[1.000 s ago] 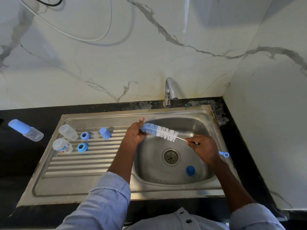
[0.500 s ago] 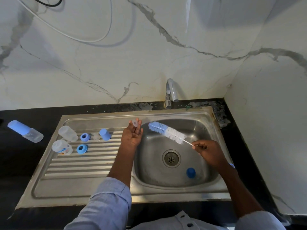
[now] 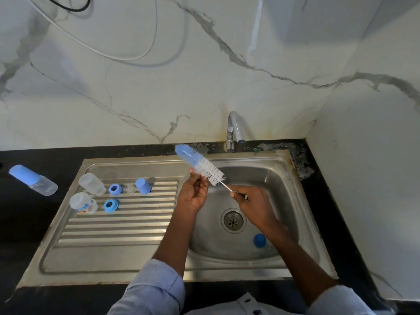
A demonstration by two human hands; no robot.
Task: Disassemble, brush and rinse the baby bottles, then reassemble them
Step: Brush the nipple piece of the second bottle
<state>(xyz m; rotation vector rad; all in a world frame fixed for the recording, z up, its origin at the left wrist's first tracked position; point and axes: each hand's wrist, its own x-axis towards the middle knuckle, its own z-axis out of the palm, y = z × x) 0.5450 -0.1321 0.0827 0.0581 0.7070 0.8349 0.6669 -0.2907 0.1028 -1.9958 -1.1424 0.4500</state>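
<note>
A capped clear plastic bottle with a blue cap (image 3: 33,180) lies on the black counter. Two clear open bottles (image 3: 92,184) and blue plastic rings (image 3: 111,205) sit on the ribbed steel drainboard (image 3: 118,226). The left hand (image 3: 196,193), fingers loosely extended, touches the bristles of the blue-and-white bottle brush (image 3: 200,164). The right hand (image 3: 252,204) pinches its thin wire stem over the basin.

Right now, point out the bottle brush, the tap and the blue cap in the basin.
bottle brush (image 3: 205,167), head view, on its white bristles.
tap (image 3: 234,128), head view, on its spout.
blue cap (image 3: 259,240), head view, on its top.
</note>
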